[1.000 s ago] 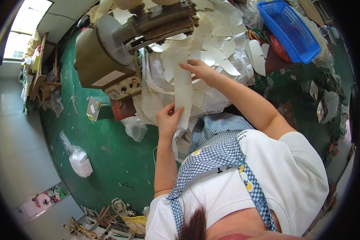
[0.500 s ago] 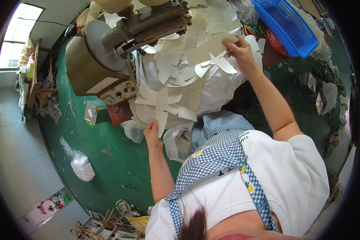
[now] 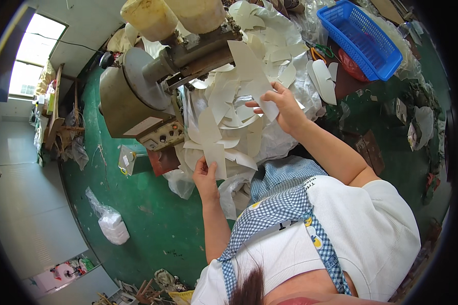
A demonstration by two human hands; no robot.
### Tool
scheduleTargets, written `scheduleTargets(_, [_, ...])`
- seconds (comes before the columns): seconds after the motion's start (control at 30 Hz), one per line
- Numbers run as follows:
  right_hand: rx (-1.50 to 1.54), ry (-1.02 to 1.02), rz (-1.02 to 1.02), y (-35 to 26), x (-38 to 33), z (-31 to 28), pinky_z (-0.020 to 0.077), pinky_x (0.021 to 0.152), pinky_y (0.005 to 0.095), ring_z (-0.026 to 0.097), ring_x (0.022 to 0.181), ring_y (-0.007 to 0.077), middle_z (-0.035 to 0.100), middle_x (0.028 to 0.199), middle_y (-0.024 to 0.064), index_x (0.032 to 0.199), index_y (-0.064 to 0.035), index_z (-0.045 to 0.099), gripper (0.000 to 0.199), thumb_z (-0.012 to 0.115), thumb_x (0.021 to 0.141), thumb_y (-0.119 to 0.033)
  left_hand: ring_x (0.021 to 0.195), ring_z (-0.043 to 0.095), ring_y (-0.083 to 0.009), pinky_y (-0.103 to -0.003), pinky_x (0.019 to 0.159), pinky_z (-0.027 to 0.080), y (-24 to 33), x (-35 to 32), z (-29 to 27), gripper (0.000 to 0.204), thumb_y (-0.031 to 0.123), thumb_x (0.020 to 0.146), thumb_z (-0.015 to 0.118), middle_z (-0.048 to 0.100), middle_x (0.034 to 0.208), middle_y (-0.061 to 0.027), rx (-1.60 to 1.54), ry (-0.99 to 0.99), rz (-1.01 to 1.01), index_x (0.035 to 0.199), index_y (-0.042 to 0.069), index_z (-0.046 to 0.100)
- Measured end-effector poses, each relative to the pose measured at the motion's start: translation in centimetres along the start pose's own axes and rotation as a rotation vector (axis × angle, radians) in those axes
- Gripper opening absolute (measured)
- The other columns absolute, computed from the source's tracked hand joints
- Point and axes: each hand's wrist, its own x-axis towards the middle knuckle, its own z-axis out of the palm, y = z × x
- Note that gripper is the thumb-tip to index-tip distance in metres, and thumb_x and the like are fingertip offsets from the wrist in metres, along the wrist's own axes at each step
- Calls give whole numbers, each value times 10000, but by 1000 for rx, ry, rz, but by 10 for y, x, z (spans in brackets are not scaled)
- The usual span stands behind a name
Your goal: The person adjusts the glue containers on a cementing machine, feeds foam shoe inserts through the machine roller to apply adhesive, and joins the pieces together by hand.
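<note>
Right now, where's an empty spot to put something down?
The green floor between the wrapped white bundle and the left forearm is mostly bare. It's crowded beside the machine, where cut white pieces pile up near the left hand and right hand.

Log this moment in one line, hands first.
Left hand: pinching pale strip; right hand: holding pale panel; below: pale cut pieces; nearby: olive machine, blue basket

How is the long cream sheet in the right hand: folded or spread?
Spread: the long cream sheet extends lengthwise from the right hand, with no visible fold.
</note>
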Motion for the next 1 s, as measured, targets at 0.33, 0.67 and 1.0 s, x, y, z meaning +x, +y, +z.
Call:
scheduleTargets(0.33, [-17, -17, 59, 17, 28, 43, 585, 717, 350, 659, 912, 331, 532, 1100, 225, 1102, 89, 354, 368, 480, 766, 10, 760, 547, -42, -184, 612, 370, 27, -21, 3, 361, 27, 817, 634, 644, 930, -1, -67, 91, 122, 1174, -7, 590])
scheduleTargets(0.67, [105, -56, 111, -1, 16, 77, 552, 782, 328, 620, 1018, 332, 502, 1148, 195, 1094, 114, 391, 347, 482, 795, -34, 924, 594, -112, -231, 832, 457, 46, -16, 7, 345, -23, 835, 608, 638, 1048, -81, -140, 17, 138, 1177, -47, 571])
scheduleTargets(1.0, [197, -53, 146, -12, 11, 85, 567, 789, 369, 634, 967, 346, 510, 1100, 225, 1070, 123, 377, 301, 428, 823, -42, 929, 591, -114, -236, 843, 453, 56, -15, 11, 344, -14, 845, 597, 633, 1058, -81, -146, 7, 98, 1185, -50, 563])
